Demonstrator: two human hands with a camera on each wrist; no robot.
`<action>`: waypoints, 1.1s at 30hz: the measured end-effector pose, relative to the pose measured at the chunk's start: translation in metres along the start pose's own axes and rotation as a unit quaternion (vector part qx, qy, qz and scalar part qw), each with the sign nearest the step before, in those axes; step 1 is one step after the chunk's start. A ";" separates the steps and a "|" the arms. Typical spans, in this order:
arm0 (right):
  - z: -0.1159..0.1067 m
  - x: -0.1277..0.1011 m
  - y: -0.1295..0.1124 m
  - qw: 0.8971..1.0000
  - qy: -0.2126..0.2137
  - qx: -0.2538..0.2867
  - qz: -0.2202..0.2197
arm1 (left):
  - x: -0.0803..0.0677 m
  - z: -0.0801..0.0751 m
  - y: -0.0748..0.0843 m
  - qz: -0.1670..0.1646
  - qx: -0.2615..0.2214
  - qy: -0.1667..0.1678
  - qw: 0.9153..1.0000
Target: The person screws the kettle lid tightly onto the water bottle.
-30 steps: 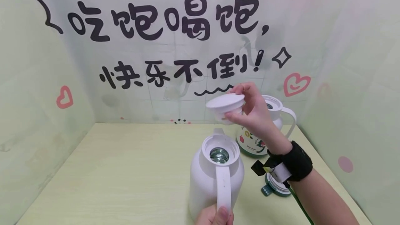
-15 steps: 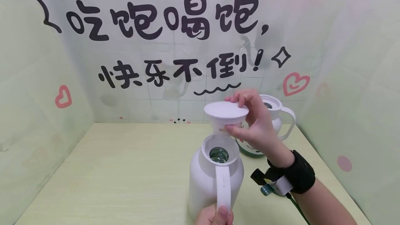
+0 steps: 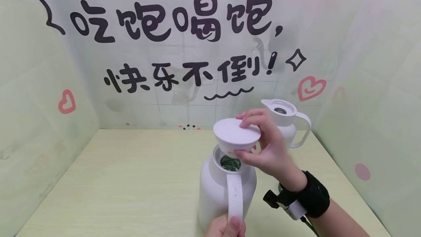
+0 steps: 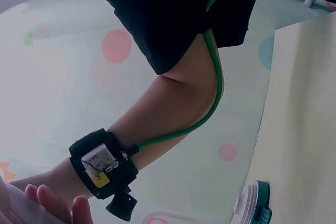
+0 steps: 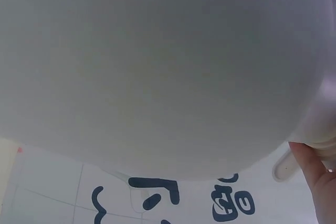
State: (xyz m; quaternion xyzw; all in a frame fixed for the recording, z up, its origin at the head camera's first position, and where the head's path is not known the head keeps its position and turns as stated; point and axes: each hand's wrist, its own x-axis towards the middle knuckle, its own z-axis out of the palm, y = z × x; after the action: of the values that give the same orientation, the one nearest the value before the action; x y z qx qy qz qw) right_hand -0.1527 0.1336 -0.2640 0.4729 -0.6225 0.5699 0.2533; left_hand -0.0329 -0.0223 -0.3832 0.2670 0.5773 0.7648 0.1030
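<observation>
In the head view, my left hand (image 3: 227,226) grips the handle (image 3: 235,196) of a white vacuum flask (image 3: 212,189) near the front of the table. Its mouth is uncovered, and a shiny inner liner shows. My right hand (image 3: 271,145) holds a white round lid (image 3: 236,131) by its edge, fingers on top and thumb underneath. The lid is tilted just above the mouth and overlaps it from this angle; whether they touch cannot be told. The flask body (image 5: 168,77) fills most of the right wrist view. Left fingers (image 4: 50,203) show at the left wrist view's lower corner.
A second white flask (image 3: 287,129) with a spout and handle stands behind my right hand, its top uncovered. A green-and-white cap (image 4: 257,203) lies on the table (image 3: 131,178). Walls with printed lettering enclose the table's back and sides.
My right hand has brought the lid down from above and behind the flask to just over its mouth. The left hand and the flask have stayed in place.
</observation>
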 end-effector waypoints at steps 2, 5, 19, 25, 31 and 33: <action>0.001 -0.003 0.001 1.000 -0.003 -0.001 -0.001 | 0.000 0.000 0.000 0.006 -0.001 0.001 1.000; 0.003 -0.008 0.004 1.000 -0.003 -0.008 -0.003 | 0.000 0.000 -0.001 0.009 0.000 0.003 1.000; 0.009 -0.021 0.012 0.998 0.004 -0.024 -0.061 | 0.003 0.000 0.000 0.041 0.049 0.006 0.998; 0.010 -0.023 0.014 0.996 0.004 -0.034 -0.081 | 0.003 -0.001 -0.001 0.051 0.058 0.002 0.997; 0.011 -0.024 0.016 0.994 0.003 -0.040 -0.104 | 0.003 -0.001 -0.001 0.048 0.051 0.002 0.998; 0.011 -0.025 0.016 0.993 0.002 -0.043 -0.107 | 0.003 -0.001 -0.001 0.050 0.048 0.002 0.998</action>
State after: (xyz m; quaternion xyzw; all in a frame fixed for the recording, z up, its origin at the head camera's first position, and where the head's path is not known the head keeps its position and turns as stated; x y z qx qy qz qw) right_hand -0.1537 0.1286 -0.2950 0.5242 -0.5916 0.5132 0.3343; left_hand -0.0359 -0.0216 -0.3833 0.2990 0.5993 0.7409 0.0504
